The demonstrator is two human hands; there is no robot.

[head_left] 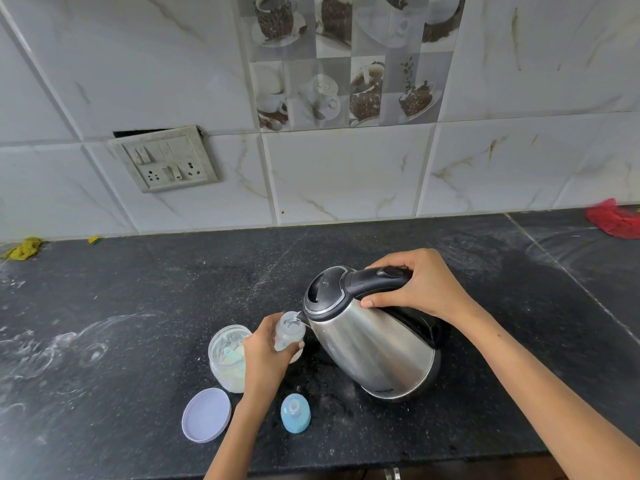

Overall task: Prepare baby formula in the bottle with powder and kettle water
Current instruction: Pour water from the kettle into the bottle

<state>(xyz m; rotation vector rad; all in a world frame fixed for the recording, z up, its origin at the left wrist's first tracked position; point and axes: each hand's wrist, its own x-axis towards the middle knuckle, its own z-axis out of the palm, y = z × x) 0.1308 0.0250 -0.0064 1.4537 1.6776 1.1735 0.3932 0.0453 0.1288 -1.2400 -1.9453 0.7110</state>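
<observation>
My left hand (264, 355) grips a small clear baby bottle (289, 330), open at the top, just above the black counter. My right hand (420, 285) holds the black handle of a steel kettle (372, 337), which is tilted left with its spout at the bottle's mouth. A thin stream of water runs from the spout into the bottle. Behind my left hand stands an open clear jar of white powder (227, 355) with a pale scoop inside. The bottle's blue teat cap (295, 413) lies on the counter in front.
The jar's lilac lid (206, 415) lies flat at the front left. The dark granite counter (138, 306) carries white powder smears on its left. A switch and socket plate (165, 160) sits on the tiled wall. Yellow scrubber (24, 248) far left, red cloth (614, 220) far right.
</observation>
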